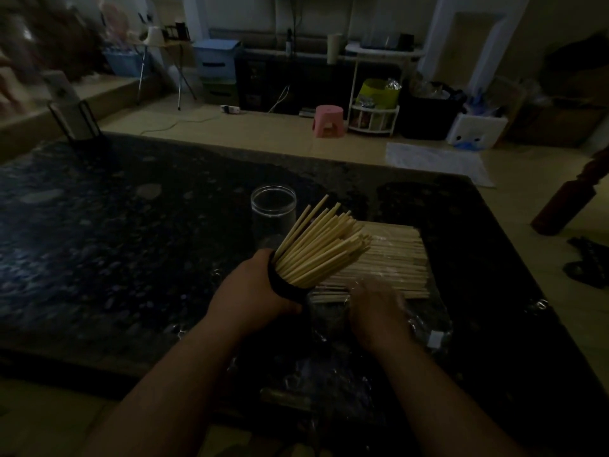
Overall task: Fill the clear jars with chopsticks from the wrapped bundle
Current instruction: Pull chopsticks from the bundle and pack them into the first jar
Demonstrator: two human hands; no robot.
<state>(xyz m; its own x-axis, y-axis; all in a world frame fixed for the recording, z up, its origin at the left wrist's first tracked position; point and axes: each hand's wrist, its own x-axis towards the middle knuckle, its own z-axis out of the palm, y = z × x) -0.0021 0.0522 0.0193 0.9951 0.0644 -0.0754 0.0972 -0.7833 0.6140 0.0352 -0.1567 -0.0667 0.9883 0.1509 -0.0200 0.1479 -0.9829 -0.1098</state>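
The chopsticks [323,245] fan out of a tilted jar [280,282] (dark-rimmed, mostly hidden), gripped by the left hand [253,291] just in front of the empty clear jar [273,209]. The wrapped bundle [392,258] lies flat on the dark table [131,225], right of the empty clear jar. The right hand [379,308] is at the bundle's near end, too blurred to tell how its fingers lie.

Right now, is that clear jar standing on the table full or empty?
Empty: the clear jar shows only the dark tabletop through its walls, nothing stands inside.

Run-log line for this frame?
left hand grips chopstick-filled jar | right hand at wrapped bundle | second jar empty, upright
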